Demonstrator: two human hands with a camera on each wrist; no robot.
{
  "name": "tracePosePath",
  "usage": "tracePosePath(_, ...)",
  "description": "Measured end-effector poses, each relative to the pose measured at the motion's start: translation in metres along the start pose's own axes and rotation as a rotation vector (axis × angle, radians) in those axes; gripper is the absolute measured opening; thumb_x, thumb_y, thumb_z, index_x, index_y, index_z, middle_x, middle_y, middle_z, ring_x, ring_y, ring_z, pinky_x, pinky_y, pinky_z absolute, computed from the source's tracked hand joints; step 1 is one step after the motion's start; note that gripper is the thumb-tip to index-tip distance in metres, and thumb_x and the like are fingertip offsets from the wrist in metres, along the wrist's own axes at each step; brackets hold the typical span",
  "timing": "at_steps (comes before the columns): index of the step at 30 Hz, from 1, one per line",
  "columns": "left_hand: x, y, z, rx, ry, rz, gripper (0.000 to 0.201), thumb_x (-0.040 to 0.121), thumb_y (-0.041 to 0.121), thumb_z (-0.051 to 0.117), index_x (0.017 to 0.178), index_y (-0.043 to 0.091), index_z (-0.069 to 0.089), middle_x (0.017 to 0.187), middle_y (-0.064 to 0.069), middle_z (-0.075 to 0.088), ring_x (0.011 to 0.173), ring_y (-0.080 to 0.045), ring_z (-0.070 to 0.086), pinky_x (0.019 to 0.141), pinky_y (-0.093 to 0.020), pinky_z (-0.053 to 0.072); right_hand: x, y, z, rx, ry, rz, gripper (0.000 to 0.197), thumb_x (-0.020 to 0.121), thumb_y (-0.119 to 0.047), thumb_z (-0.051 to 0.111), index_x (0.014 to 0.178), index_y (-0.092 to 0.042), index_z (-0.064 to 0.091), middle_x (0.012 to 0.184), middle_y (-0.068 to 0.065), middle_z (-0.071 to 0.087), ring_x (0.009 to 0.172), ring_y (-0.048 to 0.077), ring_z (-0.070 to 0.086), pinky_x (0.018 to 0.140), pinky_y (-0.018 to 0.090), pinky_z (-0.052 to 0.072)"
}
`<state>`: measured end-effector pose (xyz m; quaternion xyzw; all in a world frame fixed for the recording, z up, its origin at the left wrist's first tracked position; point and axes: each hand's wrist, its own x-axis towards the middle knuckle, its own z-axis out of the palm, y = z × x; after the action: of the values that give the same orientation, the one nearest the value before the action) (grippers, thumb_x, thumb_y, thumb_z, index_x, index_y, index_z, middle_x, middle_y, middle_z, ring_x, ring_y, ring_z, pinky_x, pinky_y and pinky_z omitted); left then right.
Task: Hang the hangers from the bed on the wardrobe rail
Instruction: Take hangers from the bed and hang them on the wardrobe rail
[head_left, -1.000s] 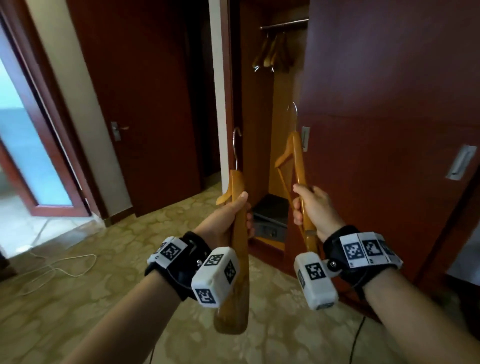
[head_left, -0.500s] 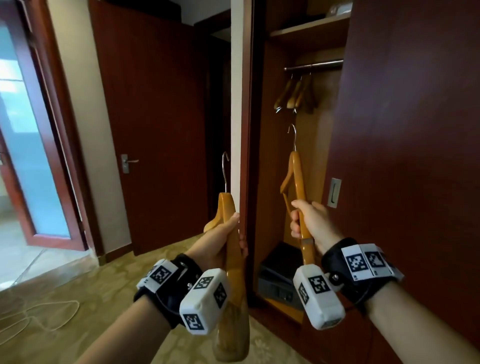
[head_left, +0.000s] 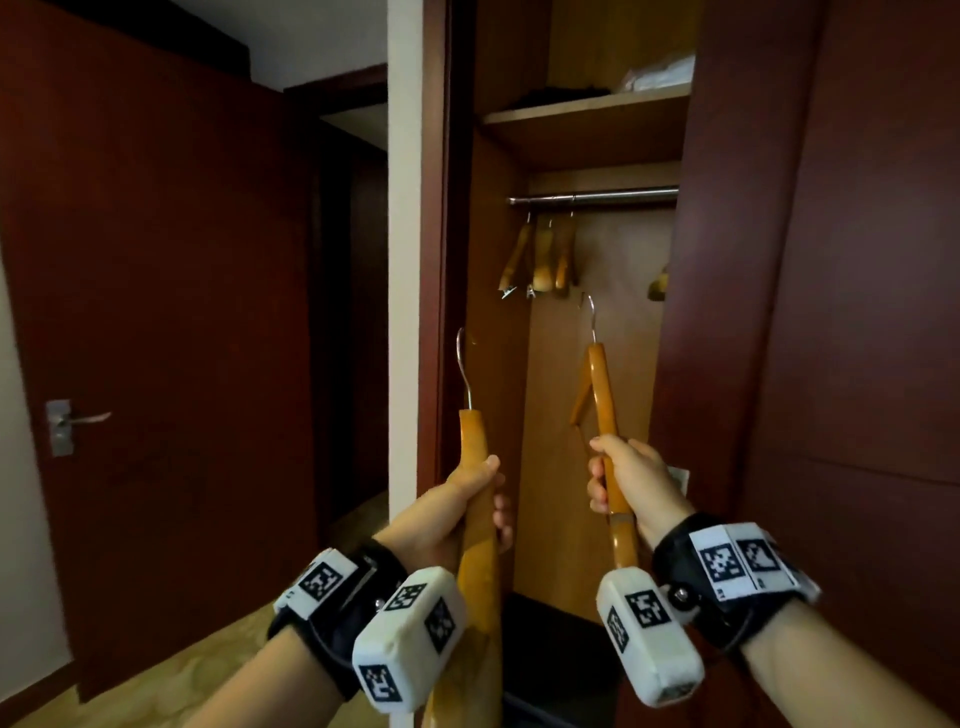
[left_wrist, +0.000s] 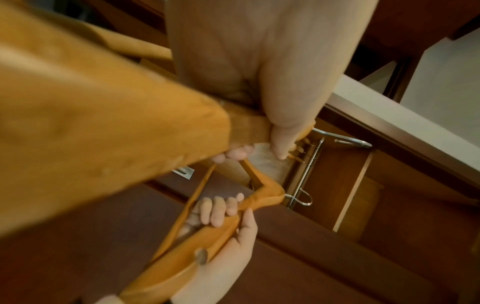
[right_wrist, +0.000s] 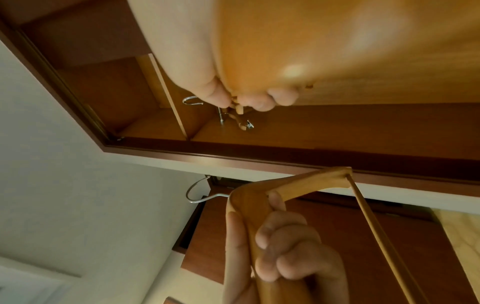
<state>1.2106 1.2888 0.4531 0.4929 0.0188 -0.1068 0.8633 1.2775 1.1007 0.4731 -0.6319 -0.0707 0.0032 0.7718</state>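
Two wooden hangers are in our hands, one each, both below the rail and not yet hooked. Going left to right, a dark red door with a metal lever handle comes first. Next, our left hand wraps its fingers round the broad, smooth arm of the left hanger, whose steel hook stands upright in front of the wardrobe's left edge. Our right hand is clenched on the slimmer arm of the right hanger, its hook pointing up inside the open wardrobe.

Above hangs the rail, a polished metal tube under a pale wooden shelf. A small bunch of hung hangers sits at its left end, and another shows at the right edge, so we judge part of the job is done. Our two remain to be lifted and hooked onto the bare middle stretch; whether more wait on the bed we cannot tell.

Both hangers are varnished honey-coloured wood with rounded shoulders, a thin crossbar and a bent wire hook.
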Motion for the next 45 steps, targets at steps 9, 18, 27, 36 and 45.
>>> tracePosePath(9,0.165,0.056,-0.014,0.098,-0.083,0.018,0.031,0.084,0.037,0.065,0.08,0.009,0.053,0.064,-0.004,0.051,0.051,-0.016,0.055,0.058,-0.03,0.047,0.168,-0.009,-0.009,-0.003,0.113,-0.117,0.012,0.093,-0.012,0.05,0.083,-0.011,0.044,0.062,0.004,0.042,0.035,0.011,0.04,0.034,0.021,0.032)
tracePosePath(18,0.311,0.116,-0.017,0.135,-0.041,0.053,0.029,0.085,0.036,0.063,0.084,0.008,0.056,0.061,-0.004,0.053,0.049,-0.017,0.055,0.057,-0.031,0.048,0.347,-0.055,-0.008,-0.01,0.134,-0.252,0.009,0.092,-0.015,0.049,0.086,-0.01,0.045,0.06,0.003,0.043,0.038,0.014,0.04,0.037,0.022,0.031)
tracePosePath(27,0.404,0.147,-0.045,0.103,-0.124,0.025,0.033,0.083,0.033,0.068,0.099,0.007,0.056,0.065,-0.005,0.051,0.049,-0.017,0.052,0.051,-0.031,0.049,0.466,-0.123,0.018,-0.19,0.248,-0.38,0.011,0.082,-0.021,0.048,0.085,-0.01,0.05,0.059,0.004,0.048,0.045,0.02,0.045,0.05,0.029,0.04)
tracePosePath(36,0.448,0.184,-0.064,0.071,-0.227,-0.044,0.033,0.079,0.031,0.069,0.096,0.007,0.054,0.062,-0.005,0.049,0.048,-0.016,0.049,0.047,-0.029,0.048,0.528,-0.16,0.036,-0.193,0.352,-0.422,0.01,0.084,-0.021,0.05,0.081,-0.011,0.052,0.061,0.005,0.056,0.048,0.02,0.049,0.057,0.032,0.044)
tracePosePath(45,0.47,0.195,-0.063,0.086,-0.218,-0.036,0.038,0.073,0.032,0.07,0.098,0.006,0.056,0.061,-0.006,0.051,0.046,-0.016,0.05,0.046,-0.028,0.049,0.563,-0.179,0.045,-0.112,0.279,-0.392,0.009,0.089,-0.016,0.047,0.086,-0.008,0.049,0.067,0.009,0.059,0.048,0.019,0.048,0.049,0.03,0.041)
